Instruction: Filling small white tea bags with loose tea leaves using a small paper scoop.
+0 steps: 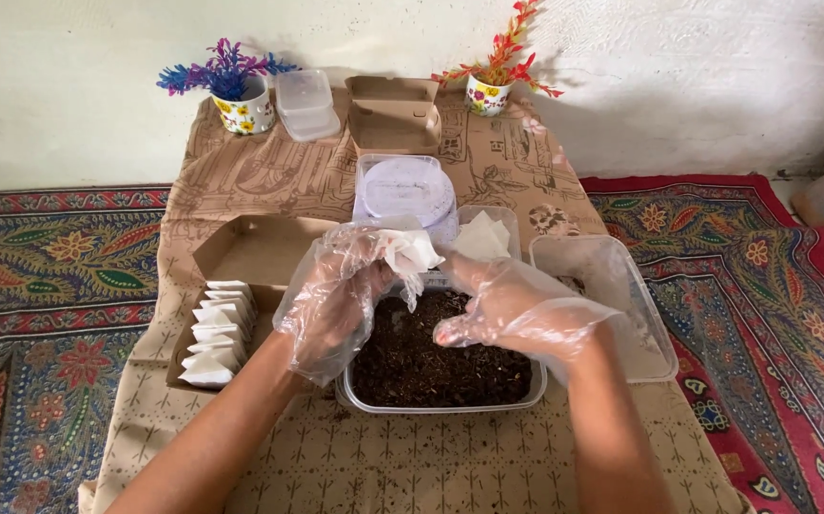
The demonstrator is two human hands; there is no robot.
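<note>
Both forearms reach in from the near edge over the patterned brown cloth (241,181), meeting above the clear plastic tub (441,405) of dark crumbly soil (431,357). Left hand (336,295), in a loose crinkly transparent glove, is curled and pinches a small white paper sachet (410,249) above the tub's far rim. Right hand (502,305), gloved too, is half-curled, fingertips (445,335) just over the soil, gripping nothing visible. Left of the tub: cardboard box (250,249) with folded white sachets (214,333).

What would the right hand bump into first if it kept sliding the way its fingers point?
Probably the left hand, which holds a small white paper pouch. The right hand points leftward over the tub of dark soil. Depth is unclear, so it might pass just beside it.
</note>
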